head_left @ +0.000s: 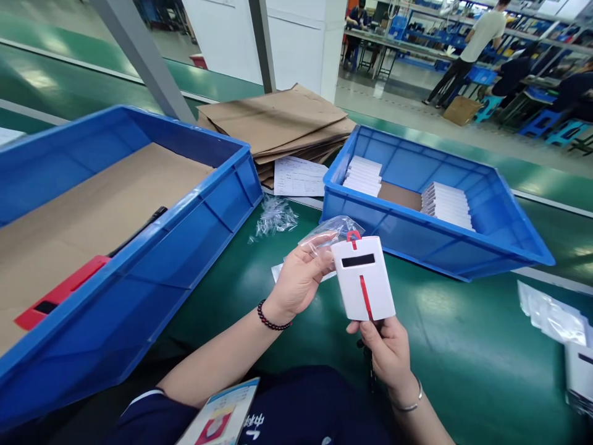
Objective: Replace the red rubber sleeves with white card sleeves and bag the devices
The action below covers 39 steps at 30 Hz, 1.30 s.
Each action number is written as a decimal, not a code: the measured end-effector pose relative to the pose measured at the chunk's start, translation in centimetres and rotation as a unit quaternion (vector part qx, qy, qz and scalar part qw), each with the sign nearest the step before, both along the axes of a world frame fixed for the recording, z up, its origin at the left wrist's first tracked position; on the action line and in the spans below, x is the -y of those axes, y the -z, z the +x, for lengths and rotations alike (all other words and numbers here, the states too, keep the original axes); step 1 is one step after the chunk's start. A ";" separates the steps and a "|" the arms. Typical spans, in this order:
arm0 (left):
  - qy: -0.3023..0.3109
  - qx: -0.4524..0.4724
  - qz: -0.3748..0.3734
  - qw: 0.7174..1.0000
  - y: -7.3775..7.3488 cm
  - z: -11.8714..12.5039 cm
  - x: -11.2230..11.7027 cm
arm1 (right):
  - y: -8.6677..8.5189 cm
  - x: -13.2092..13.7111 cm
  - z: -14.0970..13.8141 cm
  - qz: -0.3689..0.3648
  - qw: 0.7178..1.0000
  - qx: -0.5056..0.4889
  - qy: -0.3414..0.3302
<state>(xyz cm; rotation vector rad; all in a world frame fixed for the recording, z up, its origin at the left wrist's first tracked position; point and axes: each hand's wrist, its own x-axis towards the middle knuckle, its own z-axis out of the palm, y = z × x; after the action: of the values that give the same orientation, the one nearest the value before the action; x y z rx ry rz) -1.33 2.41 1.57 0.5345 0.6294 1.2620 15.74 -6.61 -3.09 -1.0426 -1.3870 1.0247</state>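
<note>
My right hand (389, 349) grips the lower edge of a flat white device (348, 292), tilted a little and face up. It has a dark window near the top, a red stripe down the middle and a red loop at its upper edge. My left hand (296, 281) is closed on a clear plastic bag (343, 227), just left of the device's upper corner. A dark cord hangs below my right hand. Some white paper or film lies partly hidden behind my left hand. A pile of crumpled clear plastic scraps (277, 216) lies farther back on the green table.
A blue bin (185, 287) at left, lined with cardboard, holds a red device (69, 289) with a black strap. Another blue bin (445, 250) contains rows of white devices (447, 204). Cardboard sheets (282, 117) and a printed paper (299, 177) lie between. Plastic bags (553, 312) rest at right.
</note>
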 end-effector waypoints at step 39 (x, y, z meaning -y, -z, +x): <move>0.031 0.038 0.017 0.999 1.0 -0.1 -0.1 | 0.8 0.4 -0.3 -0.012 0.999 0.024 -0.047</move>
<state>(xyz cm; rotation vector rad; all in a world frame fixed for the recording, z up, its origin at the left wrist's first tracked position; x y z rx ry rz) -1.45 2.49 0.59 0.5282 0.5250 1.2296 15.47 -7.04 -3.92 -1.0332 -1.4774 1.0942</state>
